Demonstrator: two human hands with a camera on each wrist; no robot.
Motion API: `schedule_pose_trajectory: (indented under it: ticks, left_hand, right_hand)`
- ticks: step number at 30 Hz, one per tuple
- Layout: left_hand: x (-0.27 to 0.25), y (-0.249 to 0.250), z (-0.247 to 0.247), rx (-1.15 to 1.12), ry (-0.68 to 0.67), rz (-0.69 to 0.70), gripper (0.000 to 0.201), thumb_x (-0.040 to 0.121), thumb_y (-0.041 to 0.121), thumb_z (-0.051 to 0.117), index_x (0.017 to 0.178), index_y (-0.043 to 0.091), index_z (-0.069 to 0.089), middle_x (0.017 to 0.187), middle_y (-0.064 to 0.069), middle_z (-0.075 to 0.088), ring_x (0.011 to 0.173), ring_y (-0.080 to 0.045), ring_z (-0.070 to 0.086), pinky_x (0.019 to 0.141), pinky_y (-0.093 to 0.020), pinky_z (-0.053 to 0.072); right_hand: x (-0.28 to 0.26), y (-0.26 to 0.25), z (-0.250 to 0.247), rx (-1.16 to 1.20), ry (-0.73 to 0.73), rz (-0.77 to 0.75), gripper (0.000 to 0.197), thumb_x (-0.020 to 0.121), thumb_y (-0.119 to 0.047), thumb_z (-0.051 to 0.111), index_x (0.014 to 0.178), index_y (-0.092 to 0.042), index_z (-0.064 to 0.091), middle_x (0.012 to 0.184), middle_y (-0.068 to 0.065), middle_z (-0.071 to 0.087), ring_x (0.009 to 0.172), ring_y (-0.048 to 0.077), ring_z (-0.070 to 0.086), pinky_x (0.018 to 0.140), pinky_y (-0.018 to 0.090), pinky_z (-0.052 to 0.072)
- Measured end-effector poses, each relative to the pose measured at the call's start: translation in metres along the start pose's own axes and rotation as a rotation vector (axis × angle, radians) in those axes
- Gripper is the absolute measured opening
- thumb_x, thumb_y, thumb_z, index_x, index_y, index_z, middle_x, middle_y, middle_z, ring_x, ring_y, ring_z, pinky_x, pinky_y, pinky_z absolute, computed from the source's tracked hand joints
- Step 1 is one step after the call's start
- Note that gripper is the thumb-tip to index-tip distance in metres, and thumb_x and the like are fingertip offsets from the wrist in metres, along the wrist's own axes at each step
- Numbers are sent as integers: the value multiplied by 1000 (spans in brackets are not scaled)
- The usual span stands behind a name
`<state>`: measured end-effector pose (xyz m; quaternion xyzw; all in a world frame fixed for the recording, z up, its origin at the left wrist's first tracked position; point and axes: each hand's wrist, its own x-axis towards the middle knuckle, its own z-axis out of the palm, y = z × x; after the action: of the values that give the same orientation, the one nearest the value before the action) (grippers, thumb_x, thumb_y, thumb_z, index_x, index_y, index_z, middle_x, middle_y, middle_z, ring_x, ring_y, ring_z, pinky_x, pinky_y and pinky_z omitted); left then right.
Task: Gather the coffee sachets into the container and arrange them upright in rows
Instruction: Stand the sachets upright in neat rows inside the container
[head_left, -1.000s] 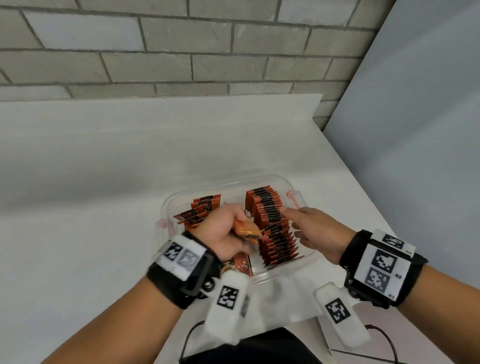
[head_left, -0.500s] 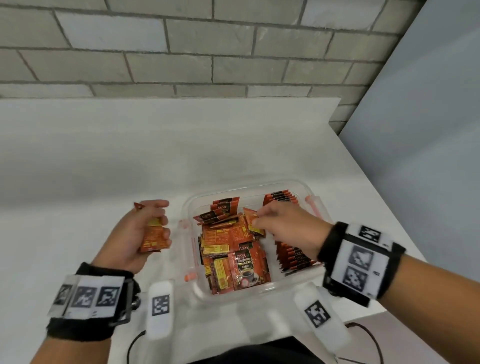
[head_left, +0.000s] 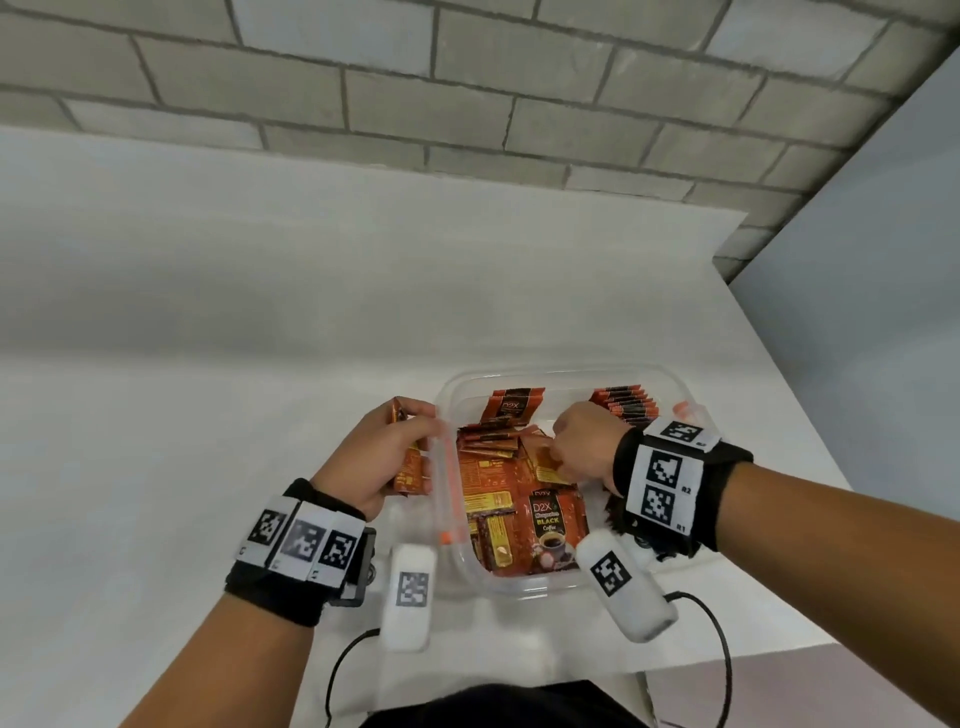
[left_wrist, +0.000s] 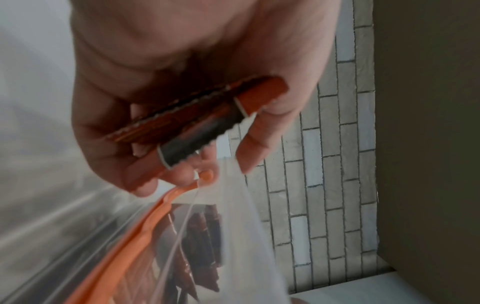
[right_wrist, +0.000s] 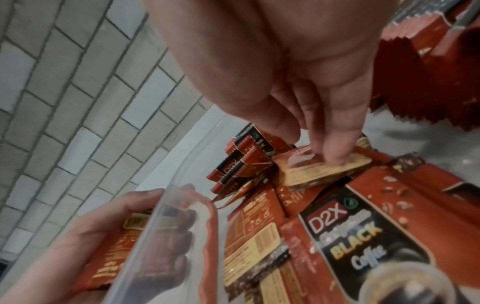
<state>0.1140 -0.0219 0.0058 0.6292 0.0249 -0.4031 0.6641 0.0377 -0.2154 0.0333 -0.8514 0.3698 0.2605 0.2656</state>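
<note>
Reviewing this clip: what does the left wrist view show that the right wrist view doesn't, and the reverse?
Only the left wrist view shows the serrated top edges of the small stack of sachets that the left hand grips outside the container.

Only the right wrist view shows the right hand with its fingertips on a loose sachet in the flat pile, the readable "D2X Black Coffee" sachet, and the upright row.

Both show the clear container wall, its orange clip and the brick wall.

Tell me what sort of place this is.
Probably a plain indoor workroom or recording setup, not a home kitchen: a bare white table in a corner, an unpainted grey block wall, and nothing on it but the clear container of coffee sachets.
</note>
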Motion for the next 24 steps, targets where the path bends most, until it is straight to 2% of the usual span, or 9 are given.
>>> schedule_pose_trajectory:
  ticks: [2,3,5,6,9,11,13,17,24]
  left_hand:
    - [1,-1,-1,-5,-14,0,16,87,9,64,101,13,59,80,-9,57,63,-22,56,50,-29,50]
    - [1,-1,-1,-3,-21,-1,15,87,10,64,101,13,59,82,-10,56,64,-22,56,50,-29,50]
    - [2,-2,-3,-7,-37,-7,15,87,11,65,101,14,59,84,-10,56,66,-23,56,52,-30,51]
    - [3,-3,-3,-12,-45,-12,15,87,12,66,100,15,59,85,-10,56,67,-23,56,52,-30,51]
    - [4,-4,-4,-16,-66,-18,16,86,13,66,101,15,59,89,-12,55,69,-24,56,53,-31,51]
    - [5,-4,-5,-16,-78,-17,17,87,13,66,101,15,58,90,-13,55,71,-25,56,53,-31,51]
    - [6,-5,-5,-13,-88,-16,16,87,13,65,101,14,58,91,-14,55,72,-26,56,54,-31,51]
    - [7,-5,-6,-23,-106,-13,16,87,14,65,101,14,57,89,-13,55,67,-24,56,53,-31,50]
    - [8,-10,-8,-25,-108,-10,14,88,19,65,99,15,58,91,-12,56,71,-24,57,55,-32,49]
  right_hand:
    - [2,0,-1,51,-8,-3,31,85,-10,60,113,5,60,108,20,65,92,30,65,80,35,55]
    - [2,-2,-1,61,-22,-10,30,85,-7,61,112,4,60,101,16,65,81,24,65,73,32,57]
    - [1,-6,0,51,-92,7,24,88,-6,59,111,2,60,83,7,61,66,16,58,57,22,49]
    - [-1,-9,1,13,-122,27,21,89,-8,60,108,0,61,77,5,59,64,16,56,56,22,45]
    - [-2,-15,1,-86,-73,43,28,83,-26,71,99,-3,65,83,8,65,77,21,62,68,29,50]
    - [-3,-16,2,-146,-72,41,41,82,-35,72,107,-4,62,98,9,66,88,22,63,74,29,51]
    - [-4,-16,3,-145,-88,56,48,83,-41,69,113,-5,59,106,9,65,91,21,61,72,29,52]
    - [-6,-16,11,-31,-101,42,45,83,-38,69,110,-3,60,103,11,66,95,24,64,86,36,55]
    - [-6,-18,18,152,-156,39,43,80,-32,73,113,-9,61,109,10,67,100,25,64,89,40,55]
